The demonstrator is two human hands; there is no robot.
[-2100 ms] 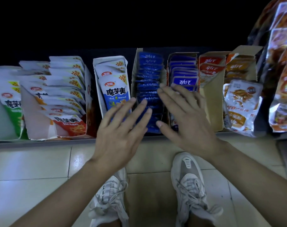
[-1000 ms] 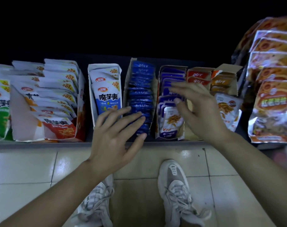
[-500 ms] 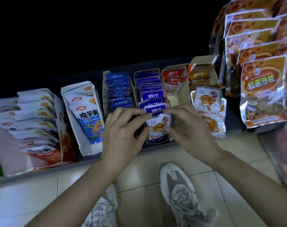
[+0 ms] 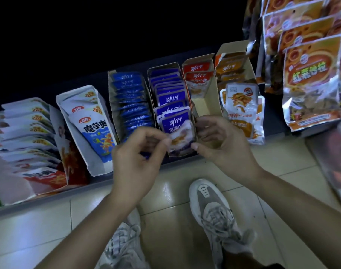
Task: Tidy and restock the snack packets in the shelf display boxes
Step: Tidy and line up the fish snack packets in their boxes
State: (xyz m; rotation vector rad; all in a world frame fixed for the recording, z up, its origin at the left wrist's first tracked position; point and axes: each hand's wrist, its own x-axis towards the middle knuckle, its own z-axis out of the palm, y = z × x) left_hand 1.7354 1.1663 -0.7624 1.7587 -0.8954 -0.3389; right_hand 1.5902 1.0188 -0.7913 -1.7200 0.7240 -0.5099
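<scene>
Between the left hand (image 4: 135,152) and right hand (image 4: 222,144), both pinched on its lower corners, the front purple foil snack packet (image 4: 178,131) stood in its narrow cardboard display box (image 4: 193,117), where an uneven tug could probably tip neighbouring packets out.

Lower half of the front purple foil snack packet (image 4: 175,131) blurred between both hands; dark-blue packets (image 4: 133,111) partly hidden behind the left hand (image 4: 134,162); orange bags (image 4: 311,74) beyond the right hand (image 4: 222,144) cut off.
</scene>
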